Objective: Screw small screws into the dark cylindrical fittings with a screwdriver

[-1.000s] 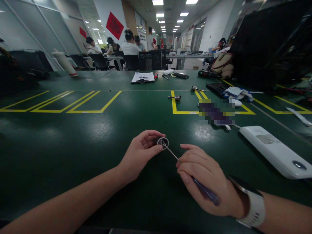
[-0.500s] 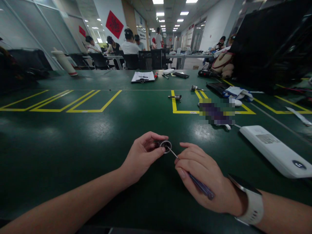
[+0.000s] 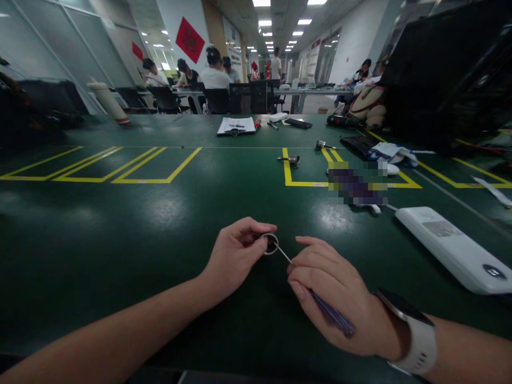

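Note:
My left hand (image 3: 232,260) is closed around a small metal hole saw (image 3: 275,237), its round rim turned toward the right. The thumb and fingers hide most of its body. A screwdriver (image 3: 334,316) with a translucent purple handle is gripped in my right hand (image 3: 330,288), the index finger stretched out above it. Its thin shaft slants up to the left, and the tip is inside the rim; what it touches in there is too dark to make out. Both hands are low over the green table (image 3: 168,229).
Beyond my hands lie two similar hole saws (image 3: 294,159) (image 3: 320,144) by yellow tape lines. To the right are a white power bank (image 3: 452,248) with a cable, a blurred-out device (image 3: 354,186) and a white-blue cloth (image 3: 394,152). A clipboard (image 3: 236,125) lies farther back; people sit behind.
The hole saw has shifted slightly left and its rim has turned a little, with more of it behind my thumb. The screwdriver tip stays inside. The camera view has moved slightly.

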A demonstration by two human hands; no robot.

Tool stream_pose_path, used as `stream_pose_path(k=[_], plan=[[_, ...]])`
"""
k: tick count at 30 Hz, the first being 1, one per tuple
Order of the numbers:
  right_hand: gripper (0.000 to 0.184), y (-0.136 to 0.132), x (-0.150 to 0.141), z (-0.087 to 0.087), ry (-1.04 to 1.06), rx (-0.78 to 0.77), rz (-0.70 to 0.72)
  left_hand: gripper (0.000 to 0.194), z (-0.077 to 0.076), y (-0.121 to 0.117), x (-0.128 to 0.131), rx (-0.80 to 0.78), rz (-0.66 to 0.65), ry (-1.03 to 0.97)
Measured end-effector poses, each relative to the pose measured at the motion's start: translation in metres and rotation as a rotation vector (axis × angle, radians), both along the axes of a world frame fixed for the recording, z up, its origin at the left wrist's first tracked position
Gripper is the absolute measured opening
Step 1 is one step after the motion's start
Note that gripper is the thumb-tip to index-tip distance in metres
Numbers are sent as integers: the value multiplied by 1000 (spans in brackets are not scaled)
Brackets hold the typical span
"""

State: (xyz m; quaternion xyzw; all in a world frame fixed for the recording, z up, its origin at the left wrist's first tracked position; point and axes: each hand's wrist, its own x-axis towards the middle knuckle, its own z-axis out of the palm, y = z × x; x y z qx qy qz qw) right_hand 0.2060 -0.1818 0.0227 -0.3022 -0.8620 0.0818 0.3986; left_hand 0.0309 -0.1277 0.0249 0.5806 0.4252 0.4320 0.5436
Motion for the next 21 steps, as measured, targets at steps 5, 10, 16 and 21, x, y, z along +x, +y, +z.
stream_pose_path(k=[5, 10, 16, 21], plan=[[12, -1, -2, 2, -15, -14, -24, 8, 1, -1, 0, -6, -9, -6], [11, 0, 0, 1, -11, -39, -1, 7, 1, -1, 0, -5, -10, 1], [19, -1, 6, 2, 79, -103, 37, 10, 3, 4, -2, -43, -24, -11], [13, 2, 8, 12, 162, -277, -70, 40, -1, 19, -8, 4, -50, 6]])
